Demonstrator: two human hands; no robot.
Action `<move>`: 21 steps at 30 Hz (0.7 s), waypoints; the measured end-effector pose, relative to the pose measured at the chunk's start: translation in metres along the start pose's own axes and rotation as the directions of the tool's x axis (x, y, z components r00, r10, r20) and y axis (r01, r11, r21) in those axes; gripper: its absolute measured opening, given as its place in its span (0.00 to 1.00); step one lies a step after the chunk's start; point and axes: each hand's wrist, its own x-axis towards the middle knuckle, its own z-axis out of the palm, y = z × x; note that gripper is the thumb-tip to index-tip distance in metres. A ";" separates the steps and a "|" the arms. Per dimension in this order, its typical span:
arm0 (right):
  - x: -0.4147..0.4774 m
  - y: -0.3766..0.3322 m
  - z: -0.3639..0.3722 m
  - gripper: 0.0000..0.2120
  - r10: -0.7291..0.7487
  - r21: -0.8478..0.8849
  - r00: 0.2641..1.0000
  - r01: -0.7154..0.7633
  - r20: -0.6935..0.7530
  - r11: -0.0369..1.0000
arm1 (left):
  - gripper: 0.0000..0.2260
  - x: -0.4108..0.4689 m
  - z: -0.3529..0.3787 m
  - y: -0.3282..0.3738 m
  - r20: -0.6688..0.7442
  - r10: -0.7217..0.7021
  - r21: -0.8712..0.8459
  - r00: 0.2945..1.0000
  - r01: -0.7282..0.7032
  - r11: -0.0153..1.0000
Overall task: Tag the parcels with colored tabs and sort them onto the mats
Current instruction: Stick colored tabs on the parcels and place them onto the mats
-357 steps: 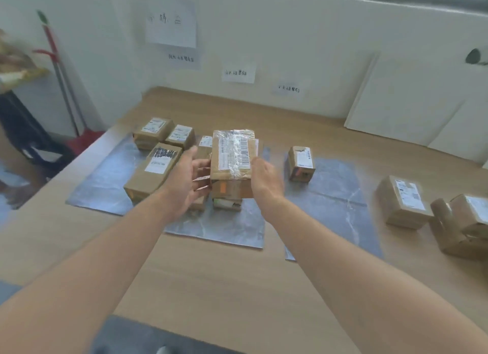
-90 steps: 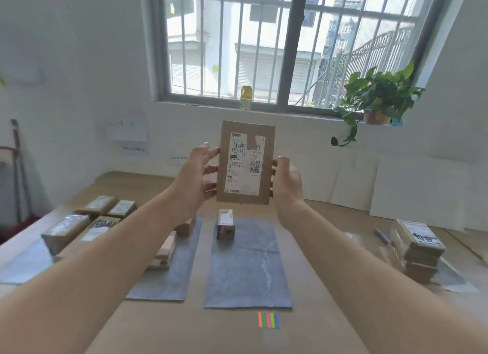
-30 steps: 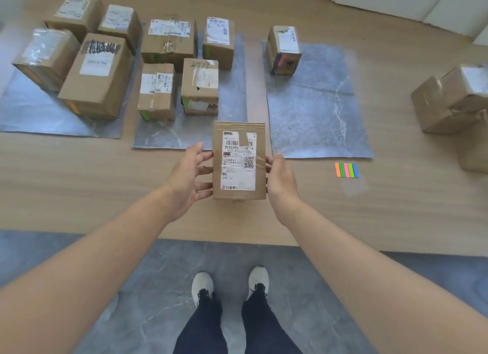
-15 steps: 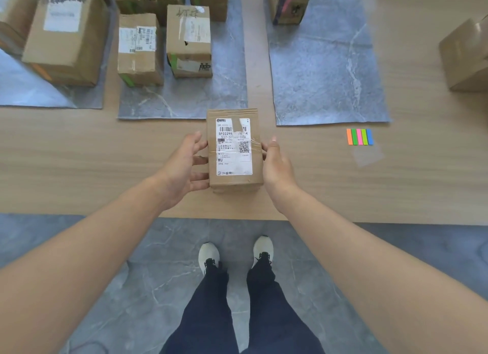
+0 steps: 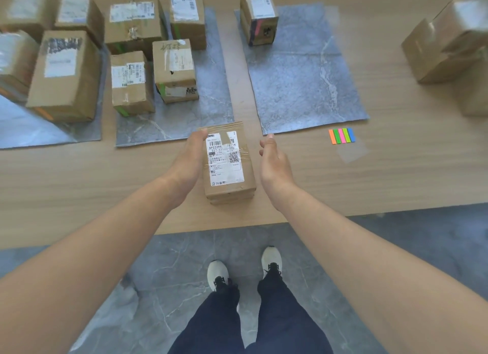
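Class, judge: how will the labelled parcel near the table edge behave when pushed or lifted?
The parcel lies flat on a broad face, so it should slide, not tip or roll. Squared cardboard edges suggest stiffness. Tape over the label may feel slick.

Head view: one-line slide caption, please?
Parcel rests on the table between the left hand, against its side, and the right hand, apart; colored tabs nearby.
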 end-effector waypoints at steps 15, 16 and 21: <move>0.035 0.000 -0.100 0.31 -0.021 0.105 0.997 0.028 -0.068 0.994 | 0.41 0.003 0.127 0.043 0.249 0.034 0.057 0.968 -0.050 0.997; 0.041 0.003 -0.110 0.31 -0.023 0.102 0.998 0.029 -0.066 0.994 | 0.41 0.006 0.141 0.041 0.239 0.025 0.049 0.971 -0.038 0.998; 0.074 0.014 -0.160 0.36 -0.005 0.091 0.999 0.009 -0.039 0.996 | 0.42 0.023 0.207 0.043 0.230 -0.028 0.012 0.973 0.026 1.000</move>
